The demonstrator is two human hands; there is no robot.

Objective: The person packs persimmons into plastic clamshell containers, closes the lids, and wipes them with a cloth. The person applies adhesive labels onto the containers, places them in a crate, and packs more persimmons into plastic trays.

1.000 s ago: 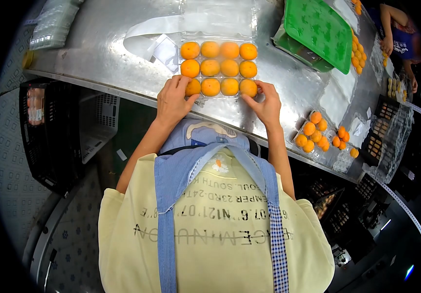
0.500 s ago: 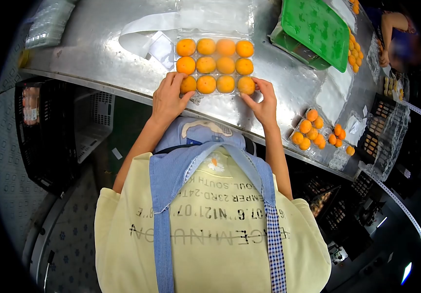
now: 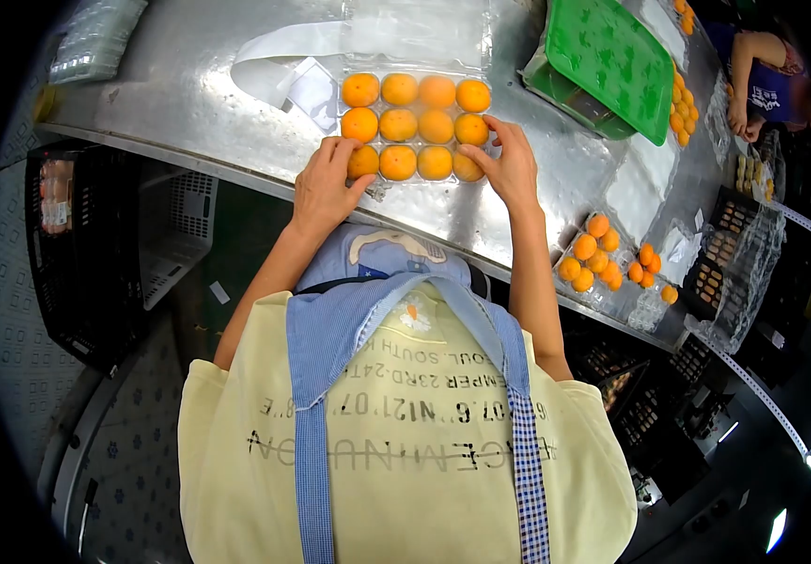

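Observation:
An open clear plastic tray (image 3: 417,179) lies on the metal table, its transparent lid (image 3: 417,38) folded back behind it. Orange fruits (image 3: 398,126) fill it in three rows. My left hand (image 3: 327,186) is at the tray's front left corner, its fingers curved round the left front fruit (image 3: 362,163). On the other side, my right hand (image 3: 511,169) has thumb and index finger apart at the right edge. The index finger touches the middle-row fruit (image 3: 471,129), and the thumb lies over the right front fruit (image 3: 467,168).
A green-lidded box (image 3: 609,64) stands right on the metal table (image 3: 180,85). Nearer me lies another tray of fruit (image 3: 591,254). Stacked clear trays (image 3: 97,39) are far left. Black crates (image 3: 86,254) stand below. A co-worker's arm (image 3: 746,70) shows upper right.
My right hand has moved up from the front right fruit toward the middle-row one. My left hand stays at its corner. The co-worker's hands have shifted.

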